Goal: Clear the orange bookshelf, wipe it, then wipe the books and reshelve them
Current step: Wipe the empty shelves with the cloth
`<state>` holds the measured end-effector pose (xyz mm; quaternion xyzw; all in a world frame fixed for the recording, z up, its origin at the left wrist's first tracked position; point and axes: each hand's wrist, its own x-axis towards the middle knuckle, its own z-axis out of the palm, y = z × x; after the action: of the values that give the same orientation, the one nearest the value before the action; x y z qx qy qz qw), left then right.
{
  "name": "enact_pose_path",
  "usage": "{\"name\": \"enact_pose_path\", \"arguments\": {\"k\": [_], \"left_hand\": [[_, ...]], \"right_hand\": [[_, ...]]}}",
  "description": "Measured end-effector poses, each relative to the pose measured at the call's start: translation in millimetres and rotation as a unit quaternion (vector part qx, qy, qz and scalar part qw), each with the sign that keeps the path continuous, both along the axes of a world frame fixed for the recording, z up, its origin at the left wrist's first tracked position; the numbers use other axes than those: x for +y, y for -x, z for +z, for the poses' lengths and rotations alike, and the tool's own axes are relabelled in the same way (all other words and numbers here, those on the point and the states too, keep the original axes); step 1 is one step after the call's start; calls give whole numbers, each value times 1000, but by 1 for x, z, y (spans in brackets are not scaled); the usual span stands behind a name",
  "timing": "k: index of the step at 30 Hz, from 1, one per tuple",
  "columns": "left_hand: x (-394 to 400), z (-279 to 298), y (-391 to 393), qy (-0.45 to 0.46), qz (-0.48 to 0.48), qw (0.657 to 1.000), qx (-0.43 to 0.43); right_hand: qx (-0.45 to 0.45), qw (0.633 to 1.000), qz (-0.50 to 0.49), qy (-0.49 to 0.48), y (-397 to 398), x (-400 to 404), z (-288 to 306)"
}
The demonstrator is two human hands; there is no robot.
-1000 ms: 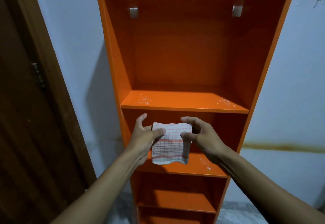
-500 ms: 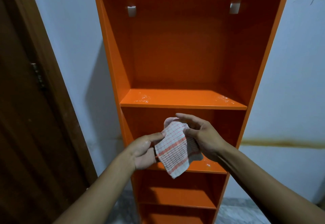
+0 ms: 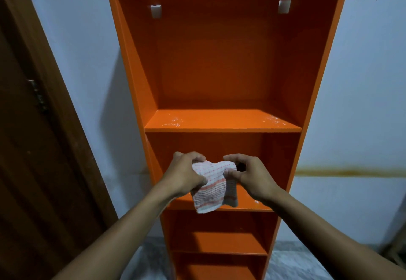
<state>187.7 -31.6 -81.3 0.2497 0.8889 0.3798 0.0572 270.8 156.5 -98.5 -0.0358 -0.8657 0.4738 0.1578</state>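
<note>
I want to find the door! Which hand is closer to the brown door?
Left. The left hand is on the door's side of the cloth; the right hand is farther away.

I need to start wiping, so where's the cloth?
Head view, lower centre: the checked cloth is held between both hands, in front of the orange bookshelf.

Pale blue wall [image 3: 360,95] with orange stain [image 3: 349,172], dark wooden door [image 3: 33,147], marbled floor [image 3: 292,262].

A pale bluish-white painted wall [image 3: 72,44] fills the background. At the left of this wall stands a dark brown wooden door [image 3: 26,147] with a metal hinge [image 3: 37,95]. Low on the wall, at the right, runs a brownish-yellow horizontal stain [image 3: 351,172]. Below the wall lies a grey marbled floor [image 3: 292,262].
</note>
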Motion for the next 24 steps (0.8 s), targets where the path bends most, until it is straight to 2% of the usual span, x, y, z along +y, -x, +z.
{"name": "enact_pose_path", "arguments": {"k": [3, 6, 9, 12, 14, 17, 19, 24], "left_hand": [[0, -6, 4, 40, -20, 999, 22], [-2, -7, 3, 48, -30, 998, 38], [-6, -4, -1, 17, -37, 998, 51], [-7, 0, -2, -104, -49, 993, 17], [-5, 1, -5, -190, -47, 981, -11], [0, 4, -12, -248, -39, 968, -11], [4, 4, -14, -258, -34, 966, -8], [6, -2, -13, -256, 2, 967, 5]], "right_hand": [[27, 995, -13, -93, -3, 0, 0], [13, 994, -2, -111, -4, 4, 0], [-3, 999, 41, 5, -9, 10, 2], [-7, 979, 77, 191, -17, 8, 5], [-8, 950, 71, 304, -18, 1, 2], [-27, 886, 112, 449, -20, -14, -12], [-44, 875, 129, 464, -26, -25, -17], [-29, 886, 94, 453, -26, -28, -17]]}}
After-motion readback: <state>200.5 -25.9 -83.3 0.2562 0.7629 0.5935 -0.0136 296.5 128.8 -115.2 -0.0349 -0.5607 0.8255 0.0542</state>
